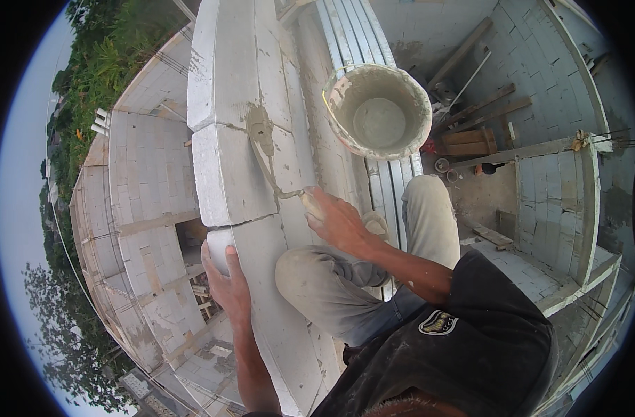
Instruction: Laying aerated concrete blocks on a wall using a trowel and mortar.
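Note:
My right hand is closed round the pale handle of a trowel. The trowel's blade lies along the top of the block wall, with wet grey mortar at its tip. My left hand grips the outer edge of a light concrete block, thumb on one side and fingers on the other. Just ahead of that hand, a narrow joint separates this block from the one beyond it. A thin string runs close to my left thumb.
To the right of the wall, a mortar-stained bucket stands on long metal profiles. My bent knees are beside the wall. Lower block walls drop away on the left. Planks lie far below on the right.

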Demonstrator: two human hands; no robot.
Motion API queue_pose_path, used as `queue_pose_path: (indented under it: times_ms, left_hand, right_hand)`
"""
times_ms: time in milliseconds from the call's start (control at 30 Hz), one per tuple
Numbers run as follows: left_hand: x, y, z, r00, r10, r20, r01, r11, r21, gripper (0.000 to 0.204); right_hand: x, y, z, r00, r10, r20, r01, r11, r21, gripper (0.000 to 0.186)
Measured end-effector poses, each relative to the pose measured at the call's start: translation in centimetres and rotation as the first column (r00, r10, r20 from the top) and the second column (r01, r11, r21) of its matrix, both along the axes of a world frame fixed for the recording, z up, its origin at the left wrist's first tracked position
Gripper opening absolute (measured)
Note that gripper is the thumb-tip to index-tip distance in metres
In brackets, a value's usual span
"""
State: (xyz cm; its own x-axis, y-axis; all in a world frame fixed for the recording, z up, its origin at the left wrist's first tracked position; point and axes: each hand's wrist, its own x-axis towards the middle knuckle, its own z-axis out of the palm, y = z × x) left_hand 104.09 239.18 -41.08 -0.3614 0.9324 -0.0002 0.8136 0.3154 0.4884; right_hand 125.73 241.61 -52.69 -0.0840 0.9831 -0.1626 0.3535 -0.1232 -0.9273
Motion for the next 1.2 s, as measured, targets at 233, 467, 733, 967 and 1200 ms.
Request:
queue_pose_path:
  times_ms: [233,467,733,967,1200]
  left_hand:
    - [-0.3,0.1,-0.1,1.000,-0.007,-0.020,0.008,1.000,0.021,0.067]
    - [-0.6,0.3,-0.1,0.998,-0.027,-0.049,0.026,0.999,-0.025,0.072]
    - [-0.3,0.4,0.1,0.998,-0.014,-0.062,0.014,1.000,0.003,0.067]
    - [-0.3,0.0,0.2,0.998,-0.021,-0.061,0.022,1.000,0.019,0.067]
    - [-1.0,-0.3,-0.2,0.998,-0.031,-0.055,0.031,0.999,-0.007,0.066]
  right_hand:
    - [8.3,0.8,-1.1,0.971,0.120,0.208,-0.086,0.983,-0.163,0.050]
    - [14.1,14.5,0.5,0.346,0.122,0.930,-0.554,0.827,0.098,0.030]
    - [9.9,24.4,4.6,0.259,-0.393,0.882,-0.940,0.107,0.323,0.010]
    - [8.2,24.6,9.5,0.064,-0.398,0.915,-0.955,0.241,0.172,0.019]
    - [11.9,20.1,6.6,0.180,-0.253,0.951,-0.825,0.487,0.286,0.024]
